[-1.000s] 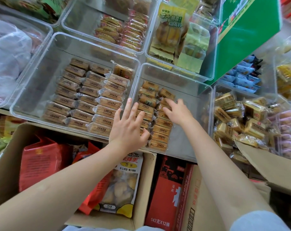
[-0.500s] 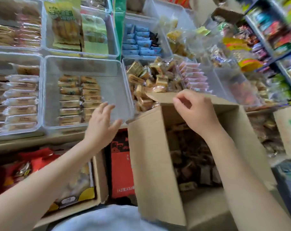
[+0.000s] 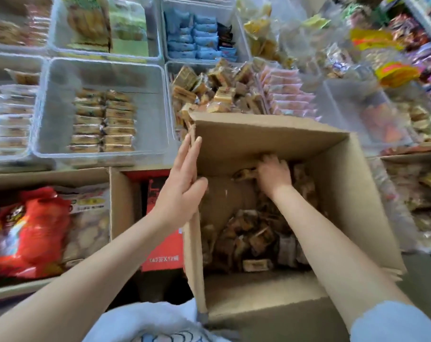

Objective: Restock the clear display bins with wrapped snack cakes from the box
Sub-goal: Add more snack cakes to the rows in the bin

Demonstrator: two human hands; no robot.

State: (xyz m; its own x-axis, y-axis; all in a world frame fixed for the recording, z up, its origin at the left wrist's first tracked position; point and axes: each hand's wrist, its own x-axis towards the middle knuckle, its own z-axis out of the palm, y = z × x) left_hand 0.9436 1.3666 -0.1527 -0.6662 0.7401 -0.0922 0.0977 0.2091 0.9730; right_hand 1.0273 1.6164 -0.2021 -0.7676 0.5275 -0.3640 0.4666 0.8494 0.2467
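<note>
Since half a second ago my right hand [image 3: 273, 174] has dropped from the far rim of the box [image 3: 352, 198] down inside it, and my left hand [image 3: 182, 193] has moved from the clear bin onto the box's left wall. Right hand is palm down, fingers curled into the heap of wrapped snack cakes [image 3: 249, 233] at the far end of the box; fingertips are buried, so I cannot tell if it actually grips one. Left hand is flat, fingers straight and together, pressed against the left wall near its top edge, thumb over the inside.

Cakes in the box are dark, shadowed and blurred, hard to count. One paler wrapper lies near the near wall. Box floor shows bare on the left.

Far left of the box sits the clear display bin [image 3: 61, 99], with two short columns of cakes [image 3: 103, 122] in its middle, the rest bare. Another bin [image 3: 2, 119] left of it is cut off by the edge. A bin of loose square cakes [image 3: 209, 87] lies just beyond the box, partly hidden by its far wall. Pink packs [image 3: 288, 95] beside that, blue packs [image 3: 197, 38] farther back. Right side is motion-smeared, unreadable.

Near left: an open carton [image 3: 115, 193] with a red bag [image 3: 29, 233], and a red box [image 3: 165, 245] between cartons, its print blurred.
</note>
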